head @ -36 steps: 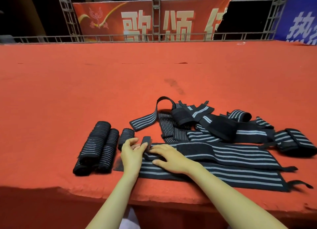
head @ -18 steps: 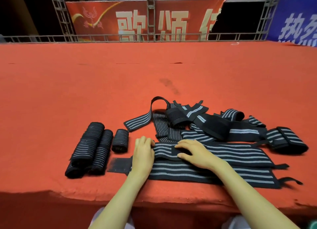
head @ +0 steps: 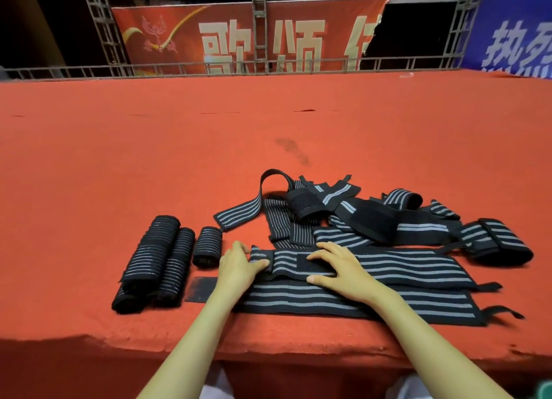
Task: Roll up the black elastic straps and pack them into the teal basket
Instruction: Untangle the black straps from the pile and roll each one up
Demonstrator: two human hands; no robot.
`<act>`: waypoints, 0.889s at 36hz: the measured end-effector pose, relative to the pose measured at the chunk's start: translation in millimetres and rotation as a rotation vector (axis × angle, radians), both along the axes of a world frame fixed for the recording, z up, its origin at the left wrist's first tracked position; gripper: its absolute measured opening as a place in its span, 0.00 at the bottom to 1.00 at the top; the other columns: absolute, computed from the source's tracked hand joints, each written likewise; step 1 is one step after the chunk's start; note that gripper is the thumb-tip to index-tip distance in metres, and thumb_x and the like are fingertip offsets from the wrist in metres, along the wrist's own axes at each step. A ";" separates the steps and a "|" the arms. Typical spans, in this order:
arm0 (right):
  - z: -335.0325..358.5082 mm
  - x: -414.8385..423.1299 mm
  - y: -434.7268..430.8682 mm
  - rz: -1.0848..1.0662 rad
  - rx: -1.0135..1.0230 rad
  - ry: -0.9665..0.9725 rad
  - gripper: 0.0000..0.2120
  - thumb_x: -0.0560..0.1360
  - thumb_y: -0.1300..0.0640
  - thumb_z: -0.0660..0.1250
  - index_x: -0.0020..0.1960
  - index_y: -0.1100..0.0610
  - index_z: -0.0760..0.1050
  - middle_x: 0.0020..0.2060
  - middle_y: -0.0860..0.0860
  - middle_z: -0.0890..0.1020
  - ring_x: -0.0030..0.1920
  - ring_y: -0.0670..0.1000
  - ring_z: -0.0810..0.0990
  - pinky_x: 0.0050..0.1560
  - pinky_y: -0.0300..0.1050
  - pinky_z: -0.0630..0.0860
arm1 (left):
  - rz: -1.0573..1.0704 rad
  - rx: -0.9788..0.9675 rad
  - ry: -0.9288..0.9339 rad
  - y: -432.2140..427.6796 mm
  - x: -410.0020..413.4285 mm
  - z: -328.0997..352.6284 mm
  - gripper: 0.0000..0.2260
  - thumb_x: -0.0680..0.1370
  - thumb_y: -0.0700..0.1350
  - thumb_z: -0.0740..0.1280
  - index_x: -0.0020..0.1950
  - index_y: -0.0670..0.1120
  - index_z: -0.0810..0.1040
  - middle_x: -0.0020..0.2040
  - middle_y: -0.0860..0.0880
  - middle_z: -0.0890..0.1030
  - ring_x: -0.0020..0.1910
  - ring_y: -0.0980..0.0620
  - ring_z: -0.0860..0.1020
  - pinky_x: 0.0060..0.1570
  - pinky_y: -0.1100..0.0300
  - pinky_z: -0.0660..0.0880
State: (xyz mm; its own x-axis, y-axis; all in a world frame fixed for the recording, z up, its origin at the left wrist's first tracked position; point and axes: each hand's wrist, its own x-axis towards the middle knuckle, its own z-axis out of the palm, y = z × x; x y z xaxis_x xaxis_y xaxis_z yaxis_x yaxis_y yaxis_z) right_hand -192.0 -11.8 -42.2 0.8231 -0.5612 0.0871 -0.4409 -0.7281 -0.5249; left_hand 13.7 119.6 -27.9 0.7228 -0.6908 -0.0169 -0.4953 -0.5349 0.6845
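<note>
- Top strap: black elastic with grey lengthwise stripes. It lies flat across the near part of the worktop, running left to right.
- Its left end is turned over into a first short fold, just a stub and not yet a roll.
- Left hand: the thumb lies on top of that fold and the fingers curl round its far side, so it pinches the strap end.
- Right hand: fingers spread and straight, palm down, pressing the strap flat just right of the fold. It holds nothing.
- Lower strap: same pattern, flat and touching the near edge of the top strap, partly under both forearms. A bare velcro patch shows at its left end, and a thin tab sticks out at the right.
- Rolled straps: three finished rolls side by side, left of the hands. Two are long and one is short.
- Loose pile: unrolled straps tangled behind the hands, one looped upright. The overlap makes a count impossible.
- Folded strap: a bundle at the far right, apart from the rolls.
- Teal sliver: in the bottom right corner, below the worktop edge. It is cut off by the frame, so I can't tell what it is.
- Background: red banner, blue banner and metal truss. The lettering on both banners is cropped.
</note>
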 end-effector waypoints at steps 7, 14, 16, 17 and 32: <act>3.8 2.5 2.8 -0.022 -0.049 0.054 0.22 0.74 0.38 0.65 0.66 0.43 0.70 0.73 0.46 0.61 0.74 0.48 0.56 0.74 0.48 0.49 | 0.012 -0.067 -0.018 -5.0 -21.5 3.8 0.17 0.73 0.49 0.69 0.52 0.45 0.63 0.53 0.46 0.74 0.55 0.42 0.74 0.46 0.56 0.65; 7.3 18.9 7.5 -0.009 -0.057 0.136 0.25 0.72 0.33 0.62 0.66 0.40 0.69 0.73 0.47 0.61 0.75 0.49 0.53 0.75 0.58 0.45 | 0.129 -0.302 0.171 2.6 -8.9 10.1 0.18 0.72 0.42 0.70 0.55 0.42 0.64 0.56 0.42 0.72 0.55 0.43 0.73 0.51 0.55 0.67; 10.0 26.5 11.8 -0.004 -0.038 0.146 0.21 0.75 0.37 0.63 0.65 0.40 0.69 0.73 0.47 0.61 0.75 0.48 0.52 0.75 0.58 0.41 | 0.162 -0.315 0.067 10.4 -0.2 12.0 0.18 0.72 0.40 0.70 0.57 0.41 0.65 0.57 0.41 0.70 0.55 0.43 0.71 0.51 0.57 0.64; 10.7 30.0 13.0 -0.001 -0.035 0.154 0.20 0.75 0.38 0.63 0.65 0.40 0.70 0.73 0.47 0.61 0.75 0.48 0.51 0.74 0.59 0.40 | 0.163 -0.316 -0.012 14.1 3.7 11.9 0.18 0.72 0.38 0.69 0.57 0.40 0.65 0.57 0.41 0.70 0.56 0.42 0.71 0.51 0.57 0.64; 9.8 10.9 -3.5 -0.019 -0.010 0.128 0.22 0.71 0.34 0.64 0.63 0.39 0.70 0.71 0.43 0.62 0.75 0.45 0.53 0.75 0.57 0.45 | -0.285 -0.304 -0.330 18.5 0.0 -10.5 0.22 0.76 0.61 0.55 0.54 0.49 0.82 0.49 0.55 0.76 0.52 0.56 0.68 0.56 0.66 0.62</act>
